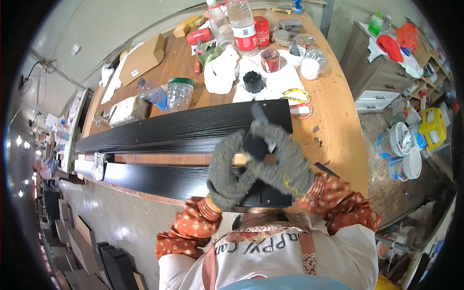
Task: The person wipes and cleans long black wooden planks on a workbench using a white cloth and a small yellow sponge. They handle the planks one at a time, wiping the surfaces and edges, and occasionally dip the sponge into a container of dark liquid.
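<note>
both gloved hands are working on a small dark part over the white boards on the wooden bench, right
Not quite: the boards are black, not white. The head view shows both gloved hands, left hand and right hand, together on a small dark part over the wooden bench.

Long wooden workbench (333, 121) carried two black wood-grain boards (183, 128), clear plastic bottles (241, 24), brown cardboard box (142, 58), white crumpled rags (221, 72), red cans (261, 30), black round cap (253, 81).
</note>
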The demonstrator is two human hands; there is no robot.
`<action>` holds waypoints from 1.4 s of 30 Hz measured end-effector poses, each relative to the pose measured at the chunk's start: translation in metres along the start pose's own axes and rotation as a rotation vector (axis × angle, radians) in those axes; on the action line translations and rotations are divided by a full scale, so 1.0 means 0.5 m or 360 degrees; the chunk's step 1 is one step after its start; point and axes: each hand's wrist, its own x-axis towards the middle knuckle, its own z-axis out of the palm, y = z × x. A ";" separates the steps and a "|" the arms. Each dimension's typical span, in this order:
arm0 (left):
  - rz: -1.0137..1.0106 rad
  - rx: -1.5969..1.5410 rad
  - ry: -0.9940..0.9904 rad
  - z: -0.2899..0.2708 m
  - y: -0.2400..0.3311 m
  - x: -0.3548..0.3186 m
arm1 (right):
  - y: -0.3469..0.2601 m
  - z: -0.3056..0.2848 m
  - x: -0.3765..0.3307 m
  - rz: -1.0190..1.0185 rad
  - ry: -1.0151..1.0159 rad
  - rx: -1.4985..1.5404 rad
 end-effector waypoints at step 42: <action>0.0308 0.1202 -0.2548 0.093 -0.433 0.360 | 0.392 -0.126 0.526 -0.0219 -0.1043 -0.1523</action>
